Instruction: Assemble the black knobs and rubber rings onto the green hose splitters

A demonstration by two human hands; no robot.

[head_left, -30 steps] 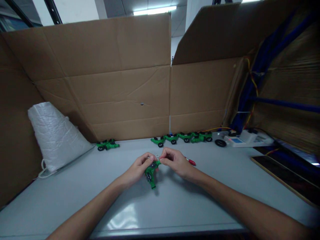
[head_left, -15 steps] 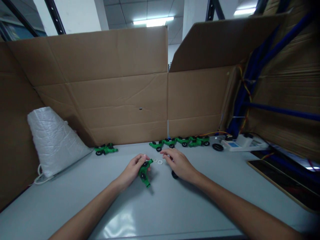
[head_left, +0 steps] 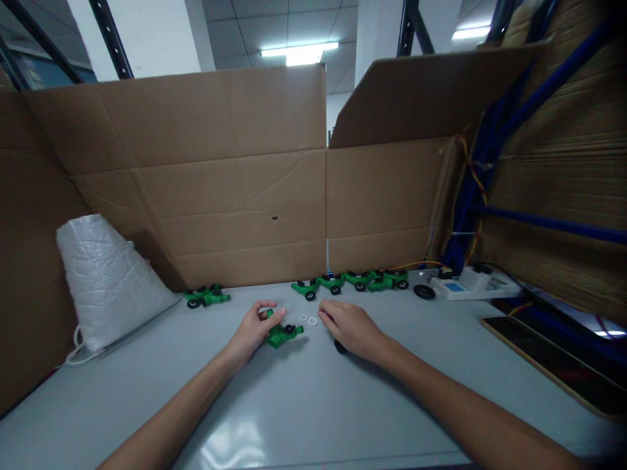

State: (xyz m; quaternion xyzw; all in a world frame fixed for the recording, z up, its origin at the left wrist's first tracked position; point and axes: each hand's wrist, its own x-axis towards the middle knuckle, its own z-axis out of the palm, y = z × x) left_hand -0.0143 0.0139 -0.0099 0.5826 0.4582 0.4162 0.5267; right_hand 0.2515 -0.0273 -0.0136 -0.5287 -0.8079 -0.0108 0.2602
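Head view: I see two bare hands over a glossy pale grey desk (head_left: 294,408), with folded brown cardboard (head_left: 235,186) standing behind it.
Left hand (head_left: 251,333): I read its grip as closed in a pinch, thumb against fingers, on one end of a bright green plastic piece (head_left: 278,337) with a black round part.
Green piece: between the hands, nearer the left, its narrow end pointing right.
Right hand (head_left: 353,326): fingers curled, thumb tucked close; I can't make out whether that grip has anything in it.
White rings: a thin flat white ring (head_left: 312,321) and a smaller white ring (head_left: 304,318) lie on the desk, just beside the right fingertips.
Black round object (head_left: 339,347): partly hidden by the right hand.
Back edge: a row of similar green pieces with black wheels (head_left: 361,281) stands near the cardboard.
Slip risk: in my judgement, holding one end only could let the green piece pivot or drop if the thumb eases.
Ring risk: being thin, the rings could skid on the slick surface if a fingertip brushes them.
Knock risk: a lowered right palm could push the black round object away unseen.
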